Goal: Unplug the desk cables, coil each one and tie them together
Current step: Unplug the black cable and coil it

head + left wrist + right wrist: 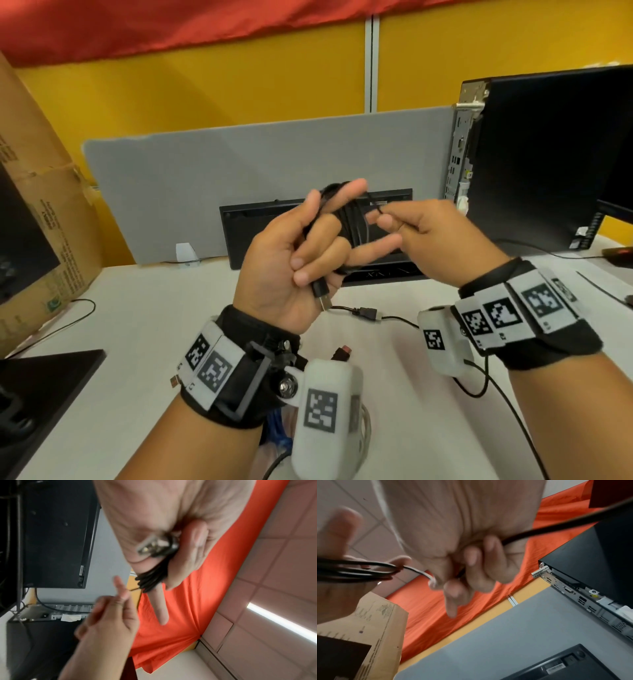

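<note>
My left hand is raised palm up above the desk, with a black cable coil looped round its fingers. The coil's USB plug sticks out below the curled fingers. My right hand is just to the right of the coil and pinches a thin strand that leads off it. The left wrist view shows the plug against the palm and the coil beside it. In the right wrist view the coil runs into the pinch, and a black cable passes under the curled fingers.
A second cable with a USB connector lies on the white desk, near a red-tipped plug. An upturned black keyboard leans on the grey divider. A desktop PC stands right, a cardboard box left.
</note>
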Tool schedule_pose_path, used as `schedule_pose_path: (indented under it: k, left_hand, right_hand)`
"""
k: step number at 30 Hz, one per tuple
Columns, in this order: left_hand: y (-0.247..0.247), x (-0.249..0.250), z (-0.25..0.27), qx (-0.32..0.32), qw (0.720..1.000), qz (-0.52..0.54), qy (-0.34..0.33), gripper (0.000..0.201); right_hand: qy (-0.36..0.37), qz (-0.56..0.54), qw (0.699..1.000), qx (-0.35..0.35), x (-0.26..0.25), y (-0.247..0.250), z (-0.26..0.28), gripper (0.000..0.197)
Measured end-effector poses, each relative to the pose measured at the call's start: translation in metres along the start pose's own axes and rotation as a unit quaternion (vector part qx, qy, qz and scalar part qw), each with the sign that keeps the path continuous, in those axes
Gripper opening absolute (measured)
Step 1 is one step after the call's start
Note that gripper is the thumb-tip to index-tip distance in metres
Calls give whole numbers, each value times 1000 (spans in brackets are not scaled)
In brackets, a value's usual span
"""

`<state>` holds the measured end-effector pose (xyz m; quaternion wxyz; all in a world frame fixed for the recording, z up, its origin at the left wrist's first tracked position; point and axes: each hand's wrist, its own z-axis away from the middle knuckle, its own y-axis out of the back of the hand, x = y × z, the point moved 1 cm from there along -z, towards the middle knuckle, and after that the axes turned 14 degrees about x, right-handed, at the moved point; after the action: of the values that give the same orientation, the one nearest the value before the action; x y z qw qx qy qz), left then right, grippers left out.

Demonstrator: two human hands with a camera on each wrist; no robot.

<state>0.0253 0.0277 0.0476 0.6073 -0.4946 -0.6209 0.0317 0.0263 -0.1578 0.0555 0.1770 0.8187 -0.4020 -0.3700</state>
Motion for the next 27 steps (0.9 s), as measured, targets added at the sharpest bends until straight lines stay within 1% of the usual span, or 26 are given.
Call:
schedule_pose_path:
  k: [2, 4, 7, 10, 12, 13, 15, 17, 18, 20, 22, 24, 25, 27]
  left_hand:
    - [3, 2, -1, 21, 999, -1, -44, 51]
    - [6, 2, -5, 60, 993, -34, -98, 51]
    - [12, -4, -10, 120, 976, -77, -166, 39]
    - [13, -11, -13, 143, 958, -162, -188, 26]
    - [15, -13, -14, 149, 938, -244, -194, 27]
    - [17, -15, -14, 156, 930, -277, -185, 27]
    - [19, -17, -15, 173, 911, -340, -153, 23]
    - [19, -21, -15, 179, 891, -396, -133, 25]
    - [18, -22, -14, 169, 889, -407, -123, 27]
    - [13, -23, -11, 135, 903, -397, -92, 29]
    - [9, -22, -9, 106, 929, -352, -43, 37]
    - [5, -22, -7, 74, 948, -308, -1, 48]
    - [3, -23, -6, 58, 955, -290, 14, 49]
    - [-2, -22, -4, 35, 966, -253, 29, 39]
  right_hand:
    - [-28, 44, 992, -116, -3, -8, 2, 29]
    - [-39, 46, 980, -188, -12, -14, 6, 28]
    - [-30, 66, 969, -235, -26, -13, 11, 26]
    - [-13, 93, 963, -253, -36, 2, 15, 28]
    - [4, 83, 963, -258, -44, 12, 18, 29]
    - [18, 66, 965, -252, -48, 16, 19, 28]
    - [33, 21, 975, -217, -54, 24, 20, 25]
    - [33, -18, 987, -158, -54, 29, 17, 22]
    - [36, -32, 990, -129, -52, 31, 16, 21]
    - [37, -62, 995, -67, -46, 33, 12, 16]
    - [39, -82, 996, 2, -38, 34, 8, 10]
    - [50, -84, 994, 50, -30, 31, 5, 12]
    - [56, -83, 993, 69, -28, 28, 4, 13]
    - [74, -59, 990, 109, -25, 24, 3, 14]
